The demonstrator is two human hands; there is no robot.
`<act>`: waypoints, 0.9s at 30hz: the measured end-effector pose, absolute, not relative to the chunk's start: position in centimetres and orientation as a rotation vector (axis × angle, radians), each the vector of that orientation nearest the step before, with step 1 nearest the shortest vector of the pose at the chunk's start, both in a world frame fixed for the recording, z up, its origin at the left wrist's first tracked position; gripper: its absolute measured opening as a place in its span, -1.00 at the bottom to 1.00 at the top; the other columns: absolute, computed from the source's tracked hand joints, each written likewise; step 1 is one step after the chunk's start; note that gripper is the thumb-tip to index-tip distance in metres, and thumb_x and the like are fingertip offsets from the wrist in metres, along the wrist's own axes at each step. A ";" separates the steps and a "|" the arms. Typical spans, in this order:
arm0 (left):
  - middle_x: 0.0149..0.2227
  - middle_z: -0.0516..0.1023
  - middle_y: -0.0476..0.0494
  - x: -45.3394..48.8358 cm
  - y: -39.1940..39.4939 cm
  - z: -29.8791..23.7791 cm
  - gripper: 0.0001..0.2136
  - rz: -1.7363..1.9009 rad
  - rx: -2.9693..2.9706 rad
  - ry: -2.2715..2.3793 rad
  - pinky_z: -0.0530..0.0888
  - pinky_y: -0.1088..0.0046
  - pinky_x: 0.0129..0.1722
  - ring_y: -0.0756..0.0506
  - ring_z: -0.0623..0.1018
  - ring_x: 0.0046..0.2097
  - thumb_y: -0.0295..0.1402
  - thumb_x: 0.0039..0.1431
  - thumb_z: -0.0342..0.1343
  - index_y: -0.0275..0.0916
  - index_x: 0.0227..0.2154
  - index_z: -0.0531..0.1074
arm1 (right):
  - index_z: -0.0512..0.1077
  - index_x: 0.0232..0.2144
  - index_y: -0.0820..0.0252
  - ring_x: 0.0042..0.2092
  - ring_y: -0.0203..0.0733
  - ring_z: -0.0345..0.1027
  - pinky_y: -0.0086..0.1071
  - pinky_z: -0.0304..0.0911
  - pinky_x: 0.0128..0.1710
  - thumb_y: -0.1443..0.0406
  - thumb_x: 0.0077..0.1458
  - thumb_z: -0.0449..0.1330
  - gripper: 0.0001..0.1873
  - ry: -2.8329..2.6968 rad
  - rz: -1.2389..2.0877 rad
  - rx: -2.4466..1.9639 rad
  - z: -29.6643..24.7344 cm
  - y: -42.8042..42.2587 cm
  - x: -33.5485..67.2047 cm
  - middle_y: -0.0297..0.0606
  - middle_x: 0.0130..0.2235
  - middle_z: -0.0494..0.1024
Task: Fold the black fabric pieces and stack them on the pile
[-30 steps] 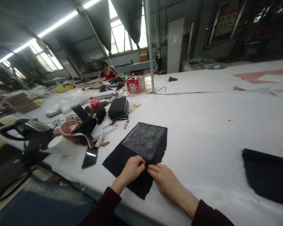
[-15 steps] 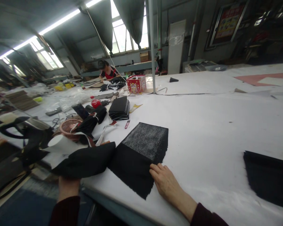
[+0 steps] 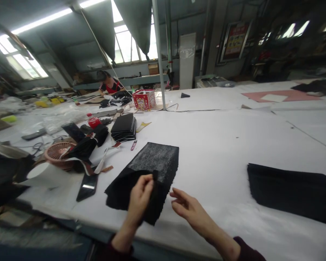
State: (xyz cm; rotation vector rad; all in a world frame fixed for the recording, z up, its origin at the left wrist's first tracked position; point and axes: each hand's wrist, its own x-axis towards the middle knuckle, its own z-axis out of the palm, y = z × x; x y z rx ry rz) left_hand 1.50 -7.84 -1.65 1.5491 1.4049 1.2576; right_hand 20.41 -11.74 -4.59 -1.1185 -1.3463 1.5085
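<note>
My left hand (image 3: 139, 197) pinches the corner of a black fabric piece (image 3: 119, 186) and holds it over the stack of black fabric pieces (image 3: 154, 163) on the white table (image 3: 220, 134). The top of the stack shows a greyish, speckled face. My right hand (image 3: 188, 208) hovers just right of the stack with its fingers apart and slightly curled, holding nothing. Both sleeves are dark maroon.
Another pile of black fabric (image 3: 290, 190) lies to the right. To the left are a pink basket (image 3: 57, 154), black straps, a phone (image 3: 87, 186), a pile of black pieces (image 3: 123, 127), small snips (image 3: 133, 145), a red bottle (image 3: 92, 120) and a red box (image 3: 143, 99). Another person (image 3: 108, 84) works far back.
My left hand lifted a black piece off to the left, then brought it back over the stack. My right hand rose off the fabric. The camera turned slightly right.
</note>
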 end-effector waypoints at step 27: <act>-0.06 0.46 -0.12 16.0 -6.2 -7.0 -0.74 0.335 2.753 0.723 0.43 0.24 -0.04 -0.15 0.43 -0.05 -0.49 0.24 0.03 -0.20 -0.03 0.37 | 0.39 -0.33 0.15 -0.14 -0.08 0.28 -0.26 0.11 -0.16 0.37 0.13 0.13 -0.95 -1.606 0.213 -2.117 -7.6 -10.8 32.4 -0.25 -0.26 0.44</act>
